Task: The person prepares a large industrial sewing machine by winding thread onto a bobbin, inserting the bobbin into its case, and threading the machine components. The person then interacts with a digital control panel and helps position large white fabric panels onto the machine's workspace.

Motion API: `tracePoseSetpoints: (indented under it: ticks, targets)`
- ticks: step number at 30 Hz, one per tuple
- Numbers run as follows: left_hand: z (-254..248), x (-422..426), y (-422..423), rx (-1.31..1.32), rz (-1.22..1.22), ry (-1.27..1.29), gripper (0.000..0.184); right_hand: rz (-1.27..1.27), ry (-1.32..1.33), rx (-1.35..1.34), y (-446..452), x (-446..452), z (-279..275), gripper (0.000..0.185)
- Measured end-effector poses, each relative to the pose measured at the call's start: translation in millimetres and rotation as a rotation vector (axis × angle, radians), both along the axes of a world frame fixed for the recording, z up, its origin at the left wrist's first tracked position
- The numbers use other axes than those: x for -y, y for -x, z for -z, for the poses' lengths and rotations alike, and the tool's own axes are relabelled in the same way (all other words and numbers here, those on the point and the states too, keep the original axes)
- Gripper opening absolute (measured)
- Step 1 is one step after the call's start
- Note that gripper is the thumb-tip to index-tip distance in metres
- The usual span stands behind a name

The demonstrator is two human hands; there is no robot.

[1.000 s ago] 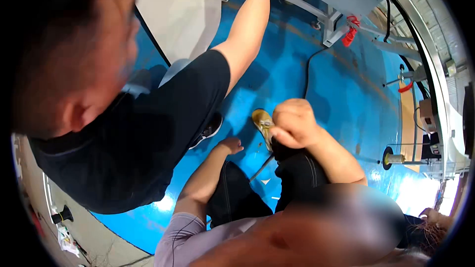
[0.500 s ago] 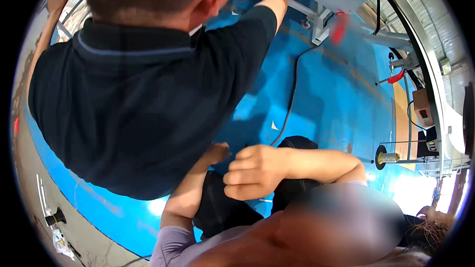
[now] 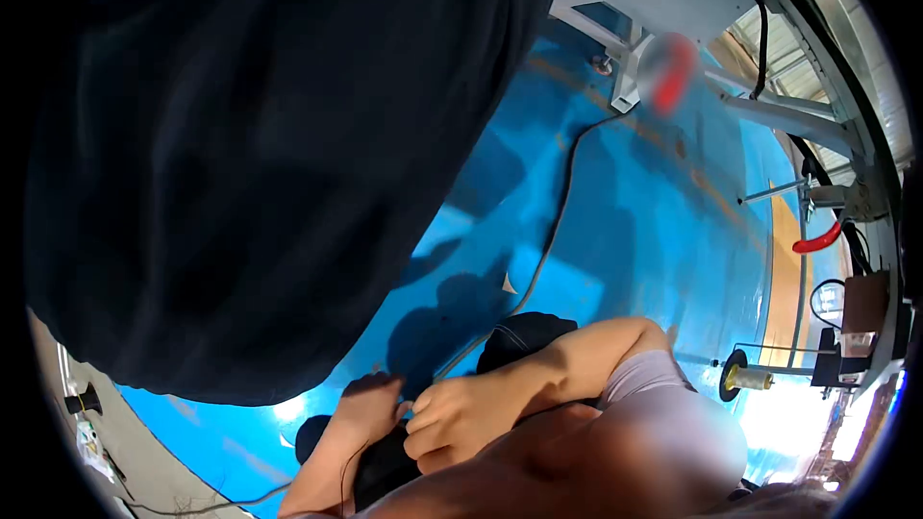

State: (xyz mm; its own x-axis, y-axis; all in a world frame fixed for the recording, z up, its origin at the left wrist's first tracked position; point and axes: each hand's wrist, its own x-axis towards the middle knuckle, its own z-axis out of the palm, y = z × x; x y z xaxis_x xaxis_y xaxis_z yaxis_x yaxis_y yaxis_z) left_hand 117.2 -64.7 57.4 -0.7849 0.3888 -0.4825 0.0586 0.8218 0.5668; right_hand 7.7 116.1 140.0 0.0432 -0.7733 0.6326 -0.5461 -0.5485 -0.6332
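Observation:
Low over the dark-trousered lap, my right hand (image 3: 454, 425) has its fingers curled in, with the back of the hand facing up. Just left of it is my left hand (image 3: 370, 406), partly shadowed, its fingers bent and its thumb close to the right hand's fingers. Both palms are turned from view, so anything inside them is hidden. A co-worker's dark shirt (image 3: 279, 173) fills the upper left, close to my hands.
A dark cable (image 3: 567, 178) crosses the blue floor (image 3: 663, 221) to a white frame foot (image 3: 627, 91). At right are a red-handled lever (image 3: 817, 238), a thread spool (image 3: 750, 378) and a brown box (image 3: 865, 301). A black spool (image 3: 84, 401) lies at far left.
The co-worker's back looms larger, and the head and arms have left view. My hands have come lower in view and closer together. The surroundings at right have shifted down and rightward.

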Motion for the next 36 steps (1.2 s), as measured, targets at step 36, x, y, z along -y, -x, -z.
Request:
tracePoseSetpoints:
  ticks: [36]
  targets:
    - [-32.8,-50.0,12.4,-0.160,-0.059,-0.009,0.036,-0.077,-0.104,0.015,17.6,-66.4,-17.2,0.016]
